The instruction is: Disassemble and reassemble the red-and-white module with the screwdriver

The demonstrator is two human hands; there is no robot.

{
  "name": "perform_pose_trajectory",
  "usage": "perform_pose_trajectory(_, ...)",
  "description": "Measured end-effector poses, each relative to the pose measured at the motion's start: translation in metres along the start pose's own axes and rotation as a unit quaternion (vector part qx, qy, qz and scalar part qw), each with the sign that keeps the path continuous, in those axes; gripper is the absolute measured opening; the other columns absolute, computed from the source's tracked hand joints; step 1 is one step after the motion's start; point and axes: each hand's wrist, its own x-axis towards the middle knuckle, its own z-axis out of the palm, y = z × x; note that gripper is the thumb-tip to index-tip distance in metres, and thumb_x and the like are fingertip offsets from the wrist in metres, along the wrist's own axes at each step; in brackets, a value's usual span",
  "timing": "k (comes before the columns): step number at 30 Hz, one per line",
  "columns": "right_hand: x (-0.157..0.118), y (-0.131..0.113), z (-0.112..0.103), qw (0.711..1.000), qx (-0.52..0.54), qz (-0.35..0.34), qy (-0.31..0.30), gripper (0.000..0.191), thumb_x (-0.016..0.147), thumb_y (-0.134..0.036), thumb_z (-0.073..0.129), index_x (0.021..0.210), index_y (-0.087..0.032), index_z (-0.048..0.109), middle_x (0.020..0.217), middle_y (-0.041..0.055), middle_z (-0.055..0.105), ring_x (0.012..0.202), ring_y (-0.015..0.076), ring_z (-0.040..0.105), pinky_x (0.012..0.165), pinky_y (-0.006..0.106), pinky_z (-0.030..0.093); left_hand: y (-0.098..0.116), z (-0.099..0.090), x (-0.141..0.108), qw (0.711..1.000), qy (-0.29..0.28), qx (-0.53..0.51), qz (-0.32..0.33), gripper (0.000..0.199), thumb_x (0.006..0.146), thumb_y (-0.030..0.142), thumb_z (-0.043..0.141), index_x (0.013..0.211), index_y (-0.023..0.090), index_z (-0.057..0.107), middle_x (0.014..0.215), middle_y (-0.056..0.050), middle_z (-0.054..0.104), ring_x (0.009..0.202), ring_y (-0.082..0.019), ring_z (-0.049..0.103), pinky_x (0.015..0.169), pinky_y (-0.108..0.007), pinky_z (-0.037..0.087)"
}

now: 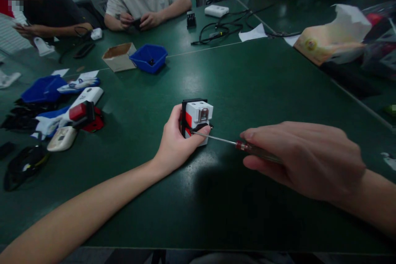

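My left hand (177,138) is closed round a small white and red boxy device (199,111) with a black frame along its left side. The device stands on the green table, its lower part partly covered by my thumb. In my right hand (306,159) is a screwdriver (243,145), its brownish handle gripped between thumb and fingers. The thin metal shaft points left, and its tip reaches the device beside my left thumb. Whether the tip sits in a screw is too small to tell.
On the green table (247,86), a blue bin (149,58) stands beside a cardboard box (119,57). Gloves (46,126), a red and black device (86,115) and a cable coil (24,165) lie left. Farther back are cables (216,33) and a plastic bag (334,35). Several people sit opposite.
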Motion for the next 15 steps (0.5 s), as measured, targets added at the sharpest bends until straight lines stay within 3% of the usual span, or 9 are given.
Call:
perform_pose_trajectory(5,-0.0070,-0.0037,0.0060,0.997,0.017,-0.071,0.009,0.019,0.103,-0.016,0.053,0.118,-0.011,0.062,0.103,0.0112,0.081,0.084,0.0209,0.077,0.063,0.033,0.057,-0.0013,-0.0003,0.0007,1.000,0.001,-0.017,-0.008,0.051,0.080,0.036,0.085,0.118,0.020,0.057,0.111,-0.007,0.072,0.099,-0.023,0.072,0.095,-0.040,0.059)
perform_pose_trajectory(7,-0.0061,-0.0064,0.0055,0.997,0.013,-0.077,0.014,0.015,0.102,-0.014,0.056,0.114,-0.012,0.064,0.101,0.0100,0.082,0.085,0.0204,0.077,0.064,0.033,0.058,-0.0012,-0.0002,0.0006,1.000,0.000,-0.016,-0.006,0.050,0.080,0.036,0.085,0.118,0.020,0.057,0.112,-0.007,0.071,0.100,-0.023,0.072,0.094,-0.039,0.059)
perform_pose_trajectory(11,0.0009,-0.0051,0.0001,1.000,0.010,-0.023,0.012,0.009,0.107,-0.021,0.055,0.104,-0.019,0.063,0.084,0.0022,0.080,0.071,0.0147,0.075,0.061,0.028,0.056,0.0010,-0.0001,0.0001,1.000,-0.002,-0.007,-0.001,0.051,0.079,0.036,0.086,0.118,0.020,0.057,0.110,-0.007,0.072,0.098,-0.022,0.072,0.093,-0.038,0.059)
perform_pose_trajectory(15,-0.0001,-0.0039,0.0006,0.999,0.013,-0.037,0.013,0.011,0.107,-0.021,0.054,0.112,-0.013,0.061,0.090,0.0081,0.081,0.074,0.0181,0.076,0.060,0.031,0.057,0.0015,0.0000,-0.0002,1.000,-0.001,-0.006,0.001,0.051,0.079,0.036,0.086,0.117,0.019,0.057,0.109,-0.007,0.072,0.098,-0.022,0.071,0.095,-0.038,0.058)
